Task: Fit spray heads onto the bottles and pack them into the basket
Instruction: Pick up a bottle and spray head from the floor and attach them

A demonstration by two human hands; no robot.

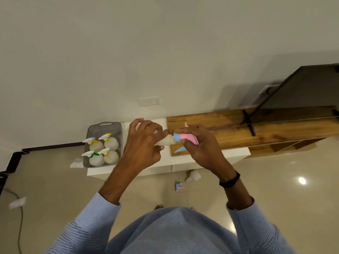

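Note:
My left hand [143, 143] grips a white bottle [165, 142] held sideways, its neck pointing right. My right hand [200, 145] holds a pink spray head [185, 137] with a blue collar, which sits against the bottle's neck. A blue trigger [179, 149] sticks out below it. To the left, a grey basket [104, 128] stands on the white shelf [183, 160] and holds several white bottles with fitted spray heads, among them one with a yellow collar [95, 144] and one with a green collar [95, 159].
A wooden board [256, 131] lies on the shelf to the right, with a dark screen [302, 88] on a stand behind it. On the glossy floor below lie another white bottle [193, 176] and a pink-blue spray head [178, 186]. A cable [20, 217] runs at left.

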